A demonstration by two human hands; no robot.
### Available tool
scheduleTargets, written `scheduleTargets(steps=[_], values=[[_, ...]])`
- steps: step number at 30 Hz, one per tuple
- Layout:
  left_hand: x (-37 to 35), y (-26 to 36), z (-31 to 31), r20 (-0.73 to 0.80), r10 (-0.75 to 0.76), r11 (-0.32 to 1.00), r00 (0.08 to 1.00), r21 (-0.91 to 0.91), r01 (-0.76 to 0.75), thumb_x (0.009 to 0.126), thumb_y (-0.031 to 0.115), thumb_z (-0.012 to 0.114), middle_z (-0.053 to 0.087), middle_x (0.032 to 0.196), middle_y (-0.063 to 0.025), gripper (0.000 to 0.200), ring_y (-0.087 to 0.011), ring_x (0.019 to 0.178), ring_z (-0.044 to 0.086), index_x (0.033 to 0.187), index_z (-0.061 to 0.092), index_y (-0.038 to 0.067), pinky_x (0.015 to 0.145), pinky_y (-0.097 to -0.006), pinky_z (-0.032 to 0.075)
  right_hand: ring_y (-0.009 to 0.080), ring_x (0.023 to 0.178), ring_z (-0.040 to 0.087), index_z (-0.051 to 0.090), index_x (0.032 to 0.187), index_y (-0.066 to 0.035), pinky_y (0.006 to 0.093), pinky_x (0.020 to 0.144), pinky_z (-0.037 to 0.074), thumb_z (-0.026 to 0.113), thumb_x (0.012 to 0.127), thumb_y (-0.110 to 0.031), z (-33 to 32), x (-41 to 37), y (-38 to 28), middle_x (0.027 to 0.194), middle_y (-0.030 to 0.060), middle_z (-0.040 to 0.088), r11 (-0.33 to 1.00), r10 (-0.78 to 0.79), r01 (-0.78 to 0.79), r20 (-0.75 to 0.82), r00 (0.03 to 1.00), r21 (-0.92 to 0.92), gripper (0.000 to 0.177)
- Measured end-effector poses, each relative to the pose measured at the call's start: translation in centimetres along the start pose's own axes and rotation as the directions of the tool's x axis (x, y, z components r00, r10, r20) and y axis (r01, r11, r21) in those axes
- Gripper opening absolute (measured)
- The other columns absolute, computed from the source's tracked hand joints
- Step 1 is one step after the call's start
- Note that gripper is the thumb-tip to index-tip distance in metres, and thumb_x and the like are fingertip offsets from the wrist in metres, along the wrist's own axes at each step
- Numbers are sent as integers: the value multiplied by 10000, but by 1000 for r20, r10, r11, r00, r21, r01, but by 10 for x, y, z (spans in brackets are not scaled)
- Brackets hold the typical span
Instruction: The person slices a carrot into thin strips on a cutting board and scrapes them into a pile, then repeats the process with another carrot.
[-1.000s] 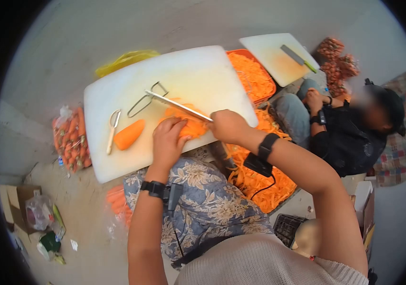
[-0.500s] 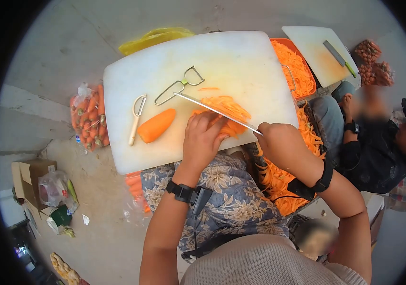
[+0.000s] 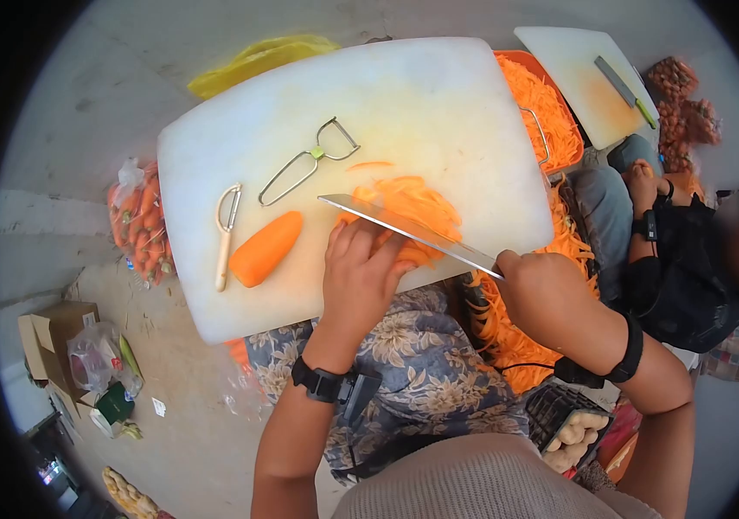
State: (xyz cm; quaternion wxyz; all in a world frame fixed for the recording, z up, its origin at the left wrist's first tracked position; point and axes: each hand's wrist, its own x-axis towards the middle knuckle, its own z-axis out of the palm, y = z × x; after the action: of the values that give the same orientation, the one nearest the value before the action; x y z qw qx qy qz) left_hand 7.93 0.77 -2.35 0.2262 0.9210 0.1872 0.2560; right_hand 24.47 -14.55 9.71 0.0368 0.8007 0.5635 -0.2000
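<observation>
My right hand (image 3: 542, 285) is closed around the handle of a kitchen knife (image 3: 412, 232), whose long blade slants across the board to the upper left. Bent fingers of my left hand (image 3: 359, 270) press on a carrot piece (image 3: 412, 251) at the near side of the blade; much of it is hidden. Thin carrot strips (image 3: 417, 201) lie heaped just beyond the knife on the white cutting board (image 3: 456, 104). To the left rest a peeled carrot (image 3: 267, 249), a peeler with a pale handle (image 3: 225, 238) and a metal wire-handled peeler (image 3: 307, 162).
Beside the board stand an orange tray (image 3: 572, 143) and a crate of shredded carrot (image 3: 516, 333). A bag of carrots (image 3: 140, 221) is at left. At right, another person (image 3: 681, 259) sits near a second board (image 3: 559, 60) holding a green-handled knife (image 3: 624, 91).
The knife blade has tilted so more of its flat side shows, and my right hand has moved slightly right and down. My left hand stays on the carrot. The camera view has shifted.
</observation>
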Motion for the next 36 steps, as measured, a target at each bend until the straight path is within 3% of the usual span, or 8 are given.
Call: scheduleTargets(steps=[5,13,20,27,29,36], values=[[0,1,0,-15,-3,1000,1000,12,3,794,320,702,587,1140,-87,395,-295,1141,522,1132,680,117,1017,-528,379,345,592,645,564,782,-9,437,549,521,626,782,-93,-2,-1,5,630,176,623,999,-31,31,30,999,11,105],[2,7,-2,25,-30,999,999,15,30,792,326,703,578,1163,-56,461,-251,1168,513,1213,653,146,1030,-495,369,346,580,627,567,781,-20,432,549,511,651,807,-122,-7,-6,11,646,162,612,998,-17,24,-113,993,60,135],[-1,5,-2,44,-48,998,998,34,46,785,330,705,576,1179,-42,489,-241,1178,505,1237,640,155,1036,-486,365,339,597,632,563,799,-23,424,559,512,669,805,-129,-12,-3,13,651,153,613,998,-30,33,-55,998,46,149],[2,9,-5,36,-50,998,998,43,49,777,334,708,580,1182,-37,499,-235,1177,506,1238,641,156,1040,-480,359,326,582,629,561,785,-23,420,549,510,669,812,-141,-17,2,17,636,150,604,997,-72,74,-96,993,10,162],[2,8,-5,37,-20,1000,999,-2,20,840,343,669,588,1142,-118,427,-320,1100,524,1175,653,78,967,-474,383,324,574,627,560,784,-23,420,542,509,664,811,-132,-14,6,20,631,151,601,996,-86,87,-79,993,14,154],[3,10,-7,42,-20,999,999,39,19,838,343,671,587,1151,-107,455,-311,1125,521,1223,642,101,976,-477,374,333,558,626,564,791,-14,432,517,502,629,787,-74,-14,18,23,606,159,592,997,-75,75,16,997,-30,89]])
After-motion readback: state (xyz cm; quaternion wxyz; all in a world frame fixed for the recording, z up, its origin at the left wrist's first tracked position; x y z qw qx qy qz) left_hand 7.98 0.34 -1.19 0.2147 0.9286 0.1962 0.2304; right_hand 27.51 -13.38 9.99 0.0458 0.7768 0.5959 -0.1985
